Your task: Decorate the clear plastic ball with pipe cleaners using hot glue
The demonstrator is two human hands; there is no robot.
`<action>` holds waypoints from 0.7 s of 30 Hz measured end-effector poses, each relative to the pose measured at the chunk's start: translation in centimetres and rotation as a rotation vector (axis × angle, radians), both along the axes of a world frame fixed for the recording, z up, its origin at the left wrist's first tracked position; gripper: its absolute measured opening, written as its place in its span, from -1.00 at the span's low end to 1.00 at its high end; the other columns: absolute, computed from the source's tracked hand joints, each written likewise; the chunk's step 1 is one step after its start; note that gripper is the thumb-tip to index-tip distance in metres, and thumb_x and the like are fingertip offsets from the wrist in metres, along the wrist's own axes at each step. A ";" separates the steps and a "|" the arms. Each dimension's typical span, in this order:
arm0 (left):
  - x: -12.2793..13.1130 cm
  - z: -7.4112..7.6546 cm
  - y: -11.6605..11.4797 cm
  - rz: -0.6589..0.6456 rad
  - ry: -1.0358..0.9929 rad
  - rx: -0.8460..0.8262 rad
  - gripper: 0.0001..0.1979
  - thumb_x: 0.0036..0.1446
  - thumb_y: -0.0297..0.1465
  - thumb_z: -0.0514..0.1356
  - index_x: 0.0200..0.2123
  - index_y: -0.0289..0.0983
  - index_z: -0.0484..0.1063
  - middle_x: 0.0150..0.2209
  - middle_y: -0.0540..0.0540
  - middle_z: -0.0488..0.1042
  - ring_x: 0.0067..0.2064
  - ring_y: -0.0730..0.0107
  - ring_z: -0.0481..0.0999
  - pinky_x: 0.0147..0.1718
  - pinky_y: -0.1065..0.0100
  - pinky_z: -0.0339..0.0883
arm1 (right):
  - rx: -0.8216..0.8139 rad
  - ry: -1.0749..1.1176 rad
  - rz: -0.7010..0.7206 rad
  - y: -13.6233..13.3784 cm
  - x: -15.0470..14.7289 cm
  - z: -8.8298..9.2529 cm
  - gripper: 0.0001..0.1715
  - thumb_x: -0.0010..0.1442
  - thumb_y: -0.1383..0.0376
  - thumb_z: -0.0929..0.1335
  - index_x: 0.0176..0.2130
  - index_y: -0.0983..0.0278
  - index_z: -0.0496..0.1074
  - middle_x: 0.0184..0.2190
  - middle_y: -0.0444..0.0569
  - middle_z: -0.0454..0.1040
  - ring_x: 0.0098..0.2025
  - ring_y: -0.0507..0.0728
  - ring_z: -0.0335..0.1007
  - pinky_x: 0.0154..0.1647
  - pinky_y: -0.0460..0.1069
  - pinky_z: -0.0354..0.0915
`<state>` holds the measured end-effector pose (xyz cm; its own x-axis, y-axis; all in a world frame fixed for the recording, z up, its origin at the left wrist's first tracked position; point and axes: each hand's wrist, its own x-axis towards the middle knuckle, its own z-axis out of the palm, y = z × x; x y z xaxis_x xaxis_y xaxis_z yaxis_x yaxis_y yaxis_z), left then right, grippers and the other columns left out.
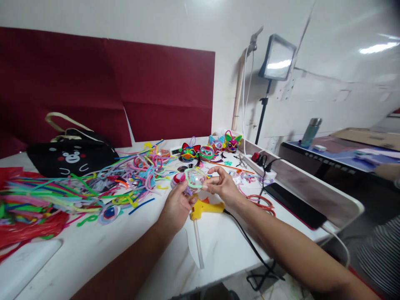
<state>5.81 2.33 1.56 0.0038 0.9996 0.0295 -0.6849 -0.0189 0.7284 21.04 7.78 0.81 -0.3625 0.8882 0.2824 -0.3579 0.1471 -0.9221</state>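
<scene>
Both my hands are raised over the white table [162, 254], near its middle. My left hand [177, 205] grips a clear round plastic piece [197, 178] with a pale green rim, with pink and purple parts beside it at the fingertips. The fingers of my right hand [220, 182] pinch the right edge of the same clear piece. Just below my hands lies a yellow glue gun [209, 207] with a clear glue stick [198, 243] and a black cord.
Colourful pipe cleaners [137, 175] spread across the left, near a black bag [73, 156]. Finished-looking colourful ornaments [189, 152] stand at the back. A phone [295, 205] and power strip [261, 166] lie at right. A striped sleeve [381, 254] shows far right.
</scene>
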 end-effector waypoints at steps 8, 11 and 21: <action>-0.1 -0.4 0.1 0.046 0.046 -0.010 -0.69 -0.12 -0.43 0.41 -0.27 -0.30 0.44 -0.37 -0.01 0.49 -0.47 0.55 0.38 -0.60 0.49 0.13 | 0.007 -0.033 0.008 -0.1 0.1 0.3 -0.30 -0.25 0.26 0.60 -0.23 0.21 0.19 -0.55 -0.21 0.58 -0.62 -0.04 0.32 -0.57 -0.15 0.15; -0.1 -0.4 0.1 0.041 0.047 0.001 -0.69 -0.12 -0.43 0.41 -0.26 -0.30 0.44 -0.36 -0.01 0.49 -0.44 0.54 0.40 -0.58 0.49 0.16 | 0.009 -0.031 0.009 -0.2 0.2 0.5 -0.31 -0.24 0.26 0.60 -0.23 0.22 0.19 -0.55 -0.20 0.58 -0.62 -0.05 0.32 -0.56 -0.16 0.15; 0.5 -0.6 0.0 0.072 0.071 -0.006 -0.62 -0.21 -0.54 0.43 -0.27 -0.28 0.41 -0.43 0.04 0.48 -0.50 0.56 0.38 -0.49 0.48 0.26 | 0.025 -0.027 0.016 -0.4 -0.1 0.2 -0.31 -0.27 0.27 0.60 -0.24 0.20 0.19 -0.54 -0.23 0.58 -0.60 -0.03 0.37 -0.56 -0.15 0.19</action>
<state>6.28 2.31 0.98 -0.0659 0.9975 0.0260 -0.6289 -0.0618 0.7750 20.98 7.42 1.03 -0.3839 0.8751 0.2947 -0.3355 0.1651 -0.9275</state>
